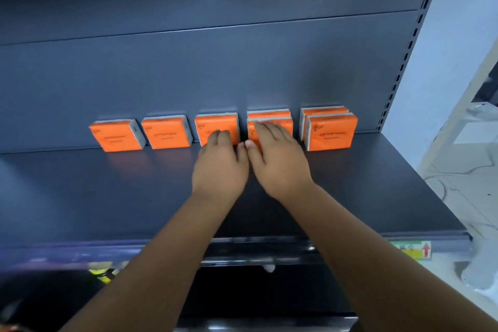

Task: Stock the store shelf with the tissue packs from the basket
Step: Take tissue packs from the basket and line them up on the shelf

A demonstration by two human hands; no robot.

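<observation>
- Dark grey shelf [107, 197], slotted upright [404, 62] at its right end, pale floor [458, 183] beyond.
- Orange packs [167, 133] (printed "COTTON TISSUE") stand in a row along the back panel; the two right spots are two deep.
- Left hand [219, 167] presses its fingertips on the third pack [215, 122], not grasping it.
- Right hand [277, 162] lies flat over the fourth spot's front pack [287, 125].

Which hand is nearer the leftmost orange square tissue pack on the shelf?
Left. The left hand touches the third pack, two places right of the leftmost orange square tissue pack; the right hand rests on the fourth stack, farther right.
</observation>
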